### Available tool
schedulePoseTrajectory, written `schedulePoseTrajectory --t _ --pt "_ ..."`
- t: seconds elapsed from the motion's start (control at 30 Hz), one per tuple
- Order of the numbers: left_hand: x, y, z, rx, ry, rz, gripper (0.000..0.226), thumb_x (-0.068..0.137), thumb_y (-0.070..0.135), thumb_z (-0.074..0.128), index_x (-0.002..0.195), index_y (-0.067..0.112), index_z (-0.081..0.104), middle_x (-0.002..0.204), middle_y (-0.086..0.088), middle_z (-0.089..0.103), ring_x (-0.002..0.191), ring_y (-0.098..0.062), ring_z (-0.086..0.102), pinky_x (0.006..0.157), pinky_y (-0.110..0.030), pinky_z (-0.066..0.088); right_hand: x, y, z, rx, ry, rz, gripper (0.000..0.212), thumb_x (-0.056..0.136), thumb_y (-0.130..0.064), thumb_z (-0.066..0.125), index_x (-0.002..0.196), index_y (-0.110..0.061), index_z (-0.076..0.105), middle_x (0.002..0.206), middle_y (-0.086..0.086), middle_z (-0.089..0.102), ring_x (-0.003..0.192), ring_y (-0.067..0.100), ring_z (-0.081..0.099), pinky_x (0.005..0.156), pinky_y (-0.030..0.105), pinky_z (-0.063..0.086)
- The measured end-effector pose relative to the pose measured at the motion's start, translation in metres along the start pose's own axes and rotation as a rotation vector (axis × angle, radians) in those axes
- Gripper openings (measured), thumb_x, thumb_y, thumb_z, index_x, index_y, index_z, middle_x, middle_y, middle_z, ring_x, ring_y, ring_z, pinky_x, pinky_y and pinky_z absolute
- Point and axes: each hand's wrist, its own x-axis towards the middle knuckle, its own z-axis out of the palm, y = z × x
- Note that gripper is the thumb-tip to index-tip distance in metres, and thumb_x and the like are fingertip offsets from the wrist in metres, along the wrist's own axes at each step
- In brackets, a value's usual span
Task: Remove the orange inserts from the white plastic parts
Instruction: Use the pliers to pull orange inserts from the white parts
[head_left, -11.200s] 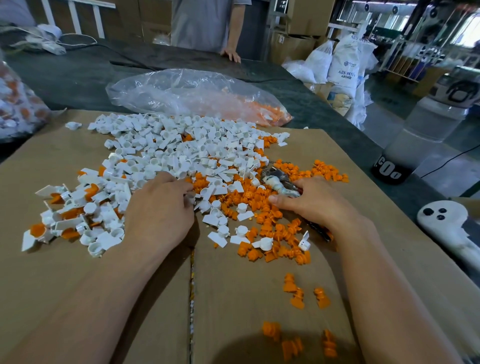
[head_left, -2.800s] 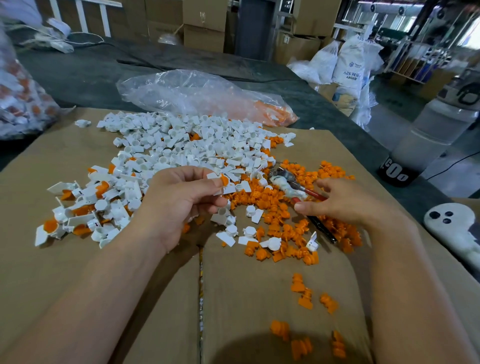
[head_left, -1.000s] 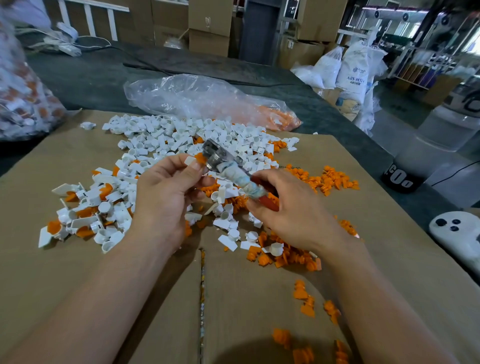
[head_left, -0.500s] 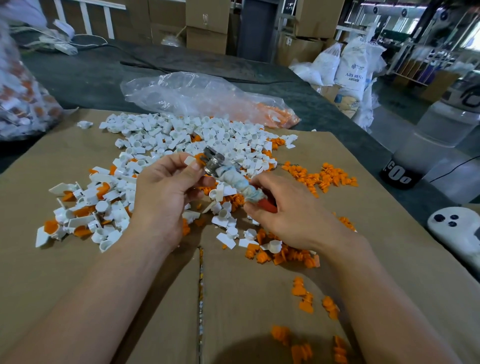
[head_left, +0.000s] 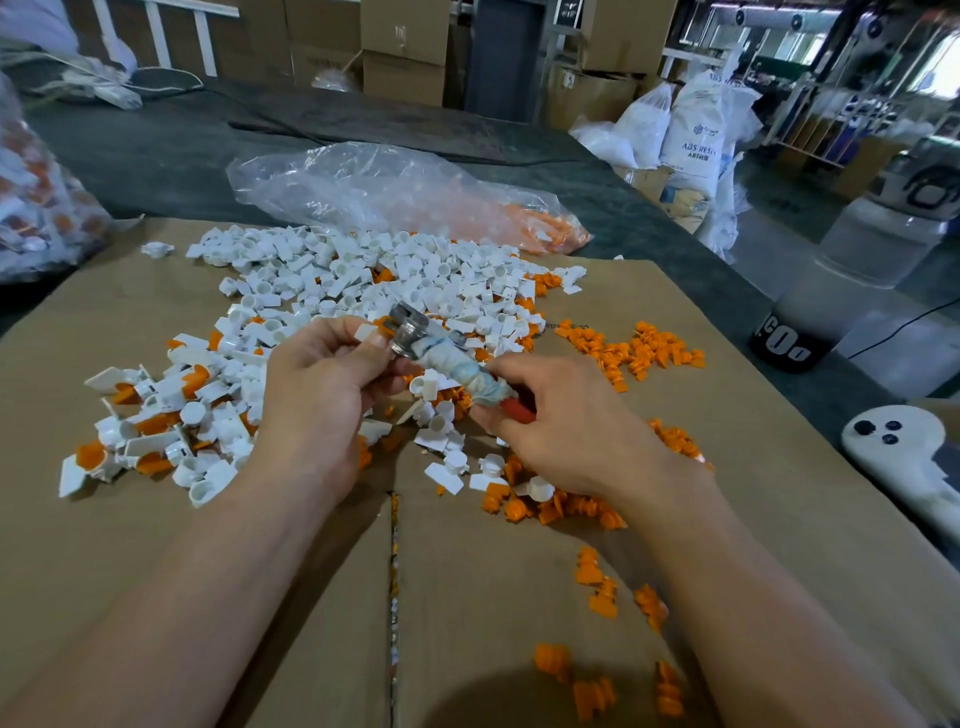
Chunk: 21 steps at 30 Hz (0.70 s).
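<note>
My left hand pinches a small white plastic part with an orange insert showing at its end. My right hand grips the cloth-wrapped, red-handled pliers; their metal jaws sit against the orange insert. A big heap of white parts lies behind the hands. White parts that hold orange inserts lie to the left. Loose orange inserts are scattered on the right and in front.
Everything rests on a flattened cardboard sheet over a dark table. A clear plastic bag with orange pieces lies behind the heap; another bag is at far left. A white device sits at the right edge.
Over the last second both hands stay together at the part, with the plier jaws at the orange insert. Earlier, my right hand lifted the pliers from the cardboard to the part.
</note>
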Motion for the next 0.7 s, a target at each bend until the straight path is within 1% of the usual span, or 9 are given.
schedulePoseTrajectory --t 0.1,0.2,0.33,0.4,0.47,0.53,0.6,0.7 --pt "-0.0001 0.0007 -0.0005 0.001 0.005 -0.007 0.025 0.089 -0.008 0.046 0.072 0.009 0.053 0.063 -0.004 0.063 0.05 -0.007 0.062 0.048 -0.016 0.049 0.0009 -0.0003 0.0008 -0.018 -0.002 0.006 0.019 0.088 -0.035 0.058 0.093 -0.017 0.061 0.075 -0.001 0.057 0.064 0.011 0.049 0.054 0.028 0.037" --pt "-0.0009 0.0015 0.0005 0.011 0.009 -0.014 0.026 0.089 -0.01 0.045 0.072 0.009 0.053 0.069 -0.009 0.059 0.05 -0.008 0.061 0.048 -0.017 0.049 0.0011 -0.0013 0.0023 -0.032 -0.002 0.015 0.019 0.087 -0.036 0.058 0.09 -0.017 0.06 0.073 -0.001 0.055 0.063 0.011 0.047 0.053 0.029 0.036" --pt "0.0002 0.0033 -0.001 -0.001 0.04 -0.02 0.029 0.088 -0.011 0.046 0.069 0.01 0.053 0.059 -0.003 0.063 0.054 -0.013 0.061 0.048 -0.018 0.05 0.0025 -0.0038 0.0053 -0.062 0.022 0.002 0.016 0.087 -0.035 0.058 0.08 -0.023 0.05 0.066 -0.005 0.049 0.059 0.011 0.044 0.051 0.03 0.034" --pt "0.0006 0.0043 -0.0024 -0.007 0.039 -0.019 0.029 0.088 -0.01 0.047 0.069 0.01 0.054 0.057 -0.001 0.063 0.057 -0.016 0.06 0.049 -0.019 0.05 0.0026 -0.0036 0.0062 -0.081 0.04 0.0 0.016 0.087 -0.036 0.057 0.081 -0.022 0.052 0.064 -0.006 0.048 0.058 0.01 0.044 0.049 0.029 0.033" --pt "0.0001 0.0046 -0.0024 0.004 0.042 -0.021 0.029 0.088 -0.011 0.047 0.069 0.009 0.054 0.058 -0.002 0.063 0.056 -0.015 0.061 0.05 -0.019 0.05 0.0027 -0.0028 0.0066 -0.086 0.053 -0.004 0.019 0.087 -0.038 0.057 0.086 -0.018 0.057 0.064 -0.006 0.049 0.059 0.009 0.045 0.049 0.027 0.032" --pt "-0.0005 0.0051 -0.0011 0.015 0.045 -0.03 0.028 0.088 -0.011 0.047 0.07 0.009 0.054 0.062 -0.006 0.063 0.053 -0.011 0.061 0.049 -0.018 0.05 0.0025 -0.0013 0.0071 -0.077 0.063 -0.008 0.021 0.087 -0.038 0.058 0.09 -0.017 0.06 0.067 -0.004 0.053 0.06 0.009 0.047 0.05 0.027 0.035" --pt "-0.0007 0.006 0.0006 0.015 0.047 -0.041 0.026 0.088 -0.01 0.048 0.071 0.009 0.054 0.07 -0.01 0.06 0.051 -0.009 0.061 0.048 -0.017 0.049 0.0027 0.0005 0.0074 -0.071 0.069 -0.01 0.023 0.086 -0.039 0.058 0.091 -0.017 0.059 0.068 -0.005 0.053 0.061 0.008 0.047 0.05 0.027 0.035" --pt "-0.0012 0.0064 0.0009 0.048 0.059 -0.039 0.022 0.086 -0.008 0.052 0.072 0.009 0.055 0.072 -0.012 0.058 0.049 -0.009 0.061 0.047 -0.017 0.048 0.0041 0.0029 0.0074 -0.068 0.095 -0.017 0.024 0.084 -0.044 0.059 0.08 -0.021 0.052 0.064 -0.01 0.047 0.059 0.007 0.044 0.05 0.025 0.031"
